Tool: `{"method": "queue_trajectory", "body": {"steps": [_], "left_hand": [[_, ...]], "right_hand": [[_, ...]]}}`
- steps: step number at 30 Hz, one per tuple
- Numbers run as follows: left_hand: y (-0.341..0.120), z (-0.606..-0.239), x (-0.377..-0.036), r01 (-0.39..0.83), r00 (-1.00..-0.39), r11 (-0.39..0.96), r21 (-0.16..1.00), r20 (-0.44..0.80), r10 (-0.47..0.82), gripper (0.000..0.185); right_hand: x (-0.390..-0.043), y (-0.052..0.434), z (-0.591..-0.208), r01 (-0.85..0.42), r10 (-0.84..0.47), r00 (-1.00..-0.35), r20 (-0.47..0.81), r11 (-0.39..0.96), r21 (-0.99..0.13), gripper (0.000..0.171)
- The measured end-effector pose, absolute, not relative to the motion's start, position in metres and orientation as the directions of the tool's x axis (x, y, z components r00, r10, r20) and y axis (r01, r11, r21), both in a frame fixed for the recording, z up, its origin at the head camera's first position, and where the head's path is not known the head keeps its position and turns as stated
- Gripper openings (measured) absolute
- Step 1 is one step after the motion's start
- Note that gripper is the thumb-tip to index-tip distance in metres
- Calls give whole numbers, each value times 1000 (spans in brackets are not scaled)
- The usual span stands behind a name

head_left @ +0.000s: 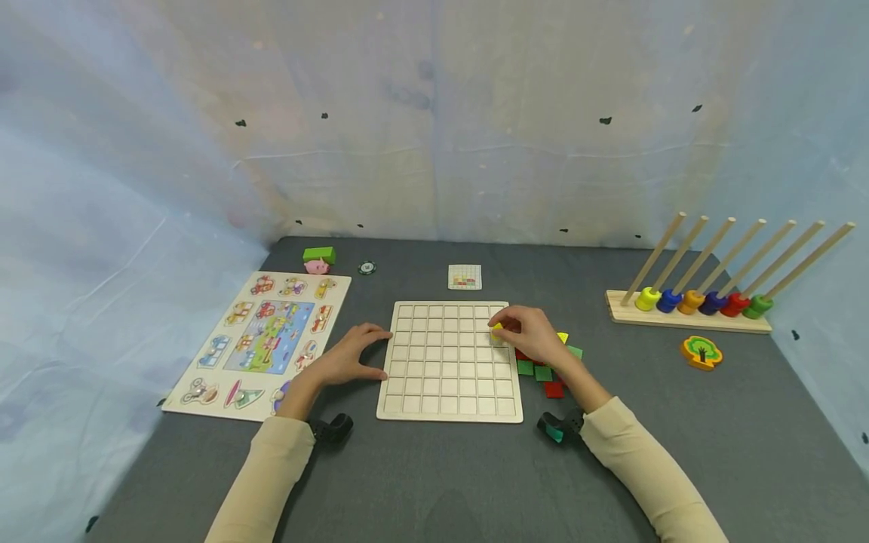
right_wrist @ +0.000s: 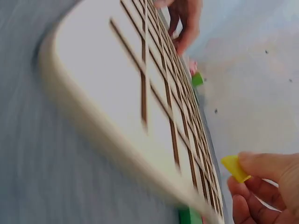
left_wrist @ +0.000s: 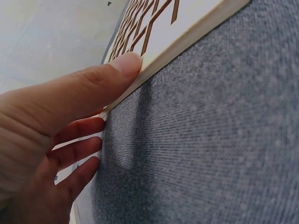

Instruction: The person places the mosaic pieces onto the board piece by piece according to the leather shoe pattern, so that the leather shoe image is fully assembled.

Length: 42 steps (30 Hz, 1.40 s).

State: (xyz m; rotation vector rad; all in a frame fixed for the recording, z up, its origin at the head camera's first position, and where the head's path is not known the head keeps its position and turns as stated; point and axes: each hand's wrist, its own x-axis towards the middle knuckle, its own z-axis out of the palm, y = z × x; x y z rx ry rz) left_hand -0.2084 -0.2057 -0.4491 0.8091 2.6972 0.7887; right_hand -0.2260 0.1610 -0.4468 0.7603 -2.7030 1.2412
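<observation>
A pale wooden board [head_left: 449,371] with a grid of square recesses lies flat on the dark table. My left hand [head_left: 346,358] touches its left edge with spread fingers, and the thumb [left_wrist: 126,65] rests on the rim in the left wrist view. Over the board's upper right part, my right hand [head_left: 534,335] pinches a small yellow tile [right_wrist: 236,168] between thumb and fingers. Loose green tiles [head_left: 543,373], red tiles [head_left: 554,390] and a yellow tile [head_left: 563,337] lie against the board's right side, partly hidden by the right hand and forearm.
Behind the board lies a small card [head_left: 465,277] printed with a coloured grid. A picture puzzle [head_left: 231,339] lies at left, near a pink pig [head_left: 316,266], green block [head_left: 319,254] and round chip [head_left: 366,268]. At right stand a peg rack [head_left: 686,320] and a tree piece [head_left: 702,352].
</observation>
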Motion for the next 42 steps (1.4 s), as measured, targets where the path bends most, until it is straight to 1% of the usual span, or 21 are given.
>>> {"method": "queue_trajectory", "body": {"steps": [4, 9, 13, 19, 31, 36, 42], "left_hand": [[-205, -449, -209, 448, -824, 704, 551, -52, 564, 73], [-205, -448, -208, 459, -818, 699, 549, -47, 574, 73], [-206, -448, -208, 465, -813, 692, 552, -42, 580, 73], [-206, -449, -209, 465, -808, 677, 571, -39, 588, 72], [-205, -450, -208, 465, -811, 681, 566, -36, 584, 72], [-206, -450, -208, 465, -811, 681, 565, -36, 584, 71], [-206, -451, -208, 470, -810, 678, 565, -29, 585, 72]], "right_hand": [[-225, 139, -448, -457, -399, -877, 268, 521, -720, 10], [-222, 111, -450, -453, -426, -868, 255, 469, -758, 8], [-220, 91, -449, -442, -459, -858, 231, 430, -787, 8], [-220, 67, -454, -453, -494, -839, 228, 403, -795, 10], [-219, 42, -465, -486, -458, -843, 282, 424, -764, 7], [-218, 38, -466, -521, -457, -834, 309, 472, -711, 6], [-216, 35, -467, -526, -452, -840, 302, 538, -659, 5]]}}
